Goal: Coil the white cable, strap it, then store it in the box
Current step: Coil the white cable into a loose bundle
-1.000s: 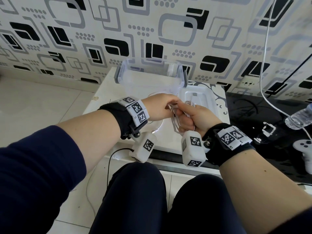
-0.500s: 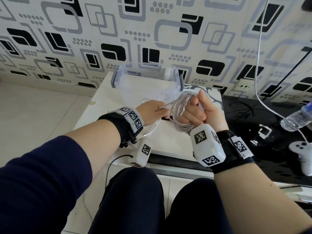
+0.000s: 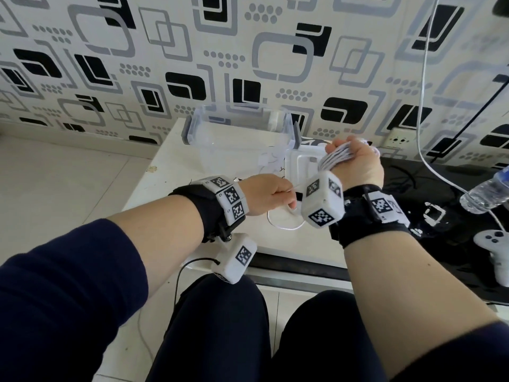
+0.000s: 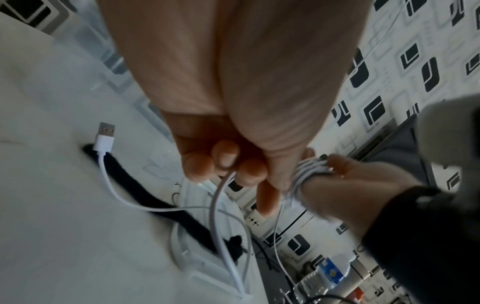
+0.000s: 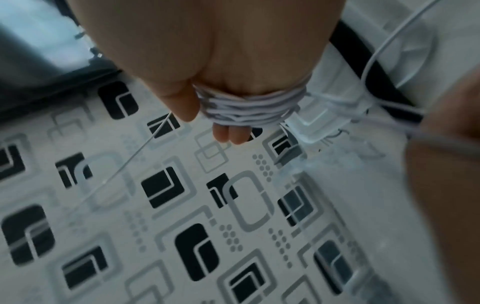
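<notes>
nearest, left hand [image 3: 271, 195] low over the front part of the white desk [image 3: 154, 194], grip pinching the free run of the white cable [image 4: 221, 207] between curled fingertips [image 4: 226, 153]. below that hand, slack cable lying in a loose loop on the desk, ending in a usb plug [image 4: 105, 136] resting flat toward the left side. black strap [image 4: 161, 203] stretched flat on the desk, crossing under the plug end of the cable.

slightly farther and to the right, right hand [image 3: 358, 165] raised above the desk's right part, with many turns of the cable wound round the fingers [image 5: 231, 133] as a coil [image 5: 249, 109]; grip clasping that coil, thumb beside the wraps. one strand running from the coil across to the left hand.

behind the hands, clear lid [image 3: 300, 166] flat on the desk near its right edge. farther back, clear box [image 3: 237, 139] open at the desk's far edge, against the patterned wall [image 3: 137, 51].

off to the right, on a dark surface [image 3: 429, 188]: plastic bottle [image 3: 487, 194] on its side and white controller [image 3: 495, 252], with another white cord [image 3: 421, 106] hanging down past the wall.
</notes>
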